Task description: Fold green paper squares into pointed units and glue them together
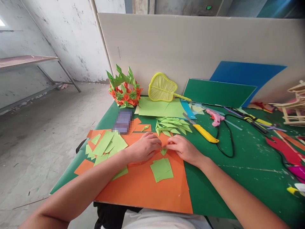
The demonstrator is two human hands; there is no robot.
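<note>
My left hand (144,148) and my right hand (182,149) meet over a large orange sheet (145,187) on the green table (238,165). Both pinch a small light-green paper piece (164,151) between their fingertips, folding it flat against the sheet. A small stack of green paper squares (162,169) lies just below my hands. Beyond my fingers sits a pile of folded green paper units (172,125). Loose green squares (106,144) lie to the left.
A green-and-orange paper wreath (124,89) and a yellow plastic fan (163,87) stand at the back. A yellow utility knife (205,133), pink glue gun (215,117) with black cord, coloured boards and a stick model (294,105) crowd the right side. A blurred object (122,121) lies left.
</note>
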